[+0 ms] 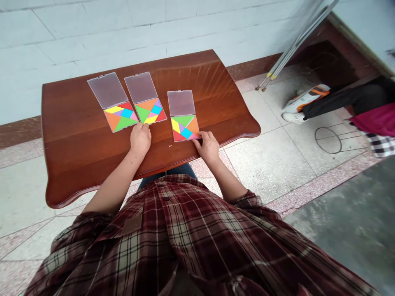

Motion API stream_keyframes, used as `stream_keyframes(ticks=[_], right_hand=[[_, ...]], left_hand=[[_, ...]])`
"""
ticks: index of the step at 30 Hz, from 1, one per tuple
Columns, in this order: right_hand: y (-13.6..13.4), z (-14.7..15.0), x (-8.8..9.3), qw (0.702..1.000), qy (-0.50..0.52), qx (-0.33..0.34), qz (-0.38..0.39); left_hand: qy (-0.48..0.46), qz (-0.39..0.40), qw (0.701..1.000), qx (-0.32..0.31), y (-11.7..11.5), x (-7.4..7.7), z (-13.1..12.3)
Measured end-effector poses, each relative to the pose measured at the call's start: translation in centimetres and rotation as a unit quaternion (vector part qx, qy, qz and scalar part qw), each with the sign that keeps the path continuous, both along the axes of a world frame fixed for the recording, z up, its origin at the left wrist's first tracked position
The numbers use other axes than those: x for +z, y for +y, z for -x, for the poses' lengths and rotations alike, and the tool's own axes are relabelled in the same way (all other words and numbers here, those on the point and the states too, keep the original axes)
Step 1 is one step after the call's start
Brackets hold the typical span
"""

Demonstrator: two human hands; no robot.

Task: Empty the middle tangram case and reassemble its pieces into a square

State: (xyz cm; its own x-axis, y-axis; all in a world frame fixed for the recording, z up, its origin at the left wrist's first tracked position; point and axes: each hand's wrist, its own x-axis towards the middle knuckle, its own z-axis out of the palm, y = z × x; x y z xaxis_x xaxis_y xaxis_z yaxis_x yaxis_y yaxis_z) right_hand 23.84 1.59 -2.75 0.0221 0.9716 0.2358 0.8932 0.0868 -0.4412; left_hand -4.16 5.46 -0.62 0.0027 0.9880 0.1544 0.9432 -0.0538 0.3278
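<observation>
Three tangram cases lie unfolded on the table, each with its clear lid laid back and a square of coloured pieces in its tray. My left hand (141,139) is closed at the near left corner of the middle tangram case (150,110), close beside the left tangram case (120,116); its fingertips are partly hidden. At the near right corner of the right tangram case (185,127), my right hand (209,146) grips the edge between thumb and fingers. The left and middle cases stand almost side by side, with a gap before the right one.
The brown wooden table (80,164) has a wavy front edge and stands near a white wall (92,33). To the right, crutches (284,57) lean, and a person's leg (336,100) stretches over the tiled floor (256,156). A round metal frame (328,140) is near it.
</observation>
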Motion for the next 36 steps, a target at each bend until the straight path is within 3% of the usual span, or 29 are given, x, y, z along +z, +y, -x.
stream_keyframes(ticks=[12,19,28,36], right_hand=[[1.8,0.0,0.7,0.997,-0.049,-0.012,0.049],[3.7,0.5,1.9,0.991,-0.082,-0.015,0.109],[6.5,1.2,4.1,0.983,-0.116,-0.002,0.142],[6.4,1.0,3.8,0.988,-0.077,0.006,0.136]], left_hand=[[0.023,-0.016,1.0,-0.004,0.5,-0.8,0.2],[0.068,-0.011,0.998,-0.009,-0.2,-0.1,-0.1],[0.107,-0.025,0.992,-0.054,-4.4,0.0,-1.6],[0.062,-0.058,0.992,-0.09,-8.9,-0.6,-0.4]])
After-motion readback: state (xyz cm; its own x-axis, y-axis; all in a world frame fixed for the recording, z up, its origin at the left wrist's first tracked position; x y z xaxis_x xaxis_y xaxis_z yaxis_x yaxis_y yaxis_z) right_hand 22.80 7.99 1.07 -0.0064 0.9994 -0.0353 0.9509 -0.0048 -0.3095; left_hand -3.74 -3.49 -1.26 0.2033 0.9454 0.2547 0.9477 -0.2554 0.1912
